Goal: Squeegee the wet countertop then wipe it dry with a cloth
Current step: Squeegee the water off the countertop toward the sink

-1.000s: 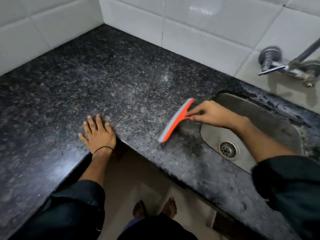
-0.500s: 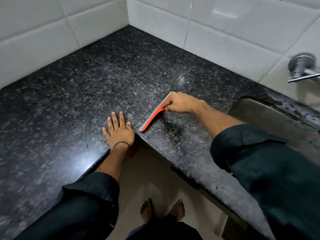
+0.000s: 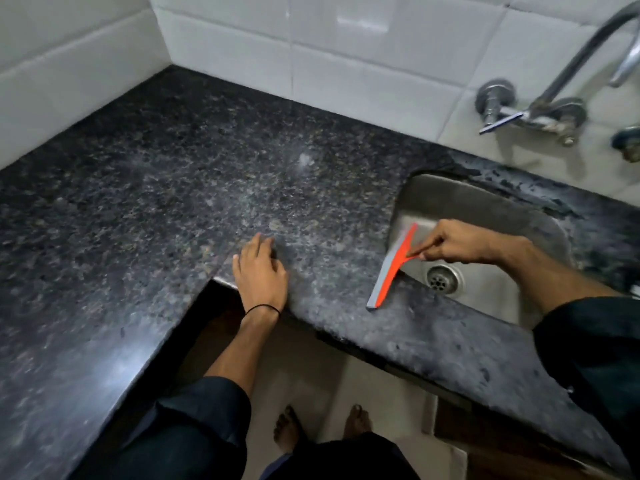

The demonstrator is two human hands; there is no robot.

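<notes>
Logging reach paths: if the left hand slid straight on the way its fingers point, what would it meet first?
Only bare countertop lies ahead of the left hand; probably the tiled wall first.

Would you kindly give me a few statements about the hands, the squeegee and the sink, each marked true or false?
1. The right hand holds the squeegee. True.
2. The squeegee's upper end is over the sink and its lower end over the countertop. True.
3. The left hand grips a cloth. False: it rests bare on the countertop.
4. A plug covers the drain. False: its strainer holes show.
</notes>
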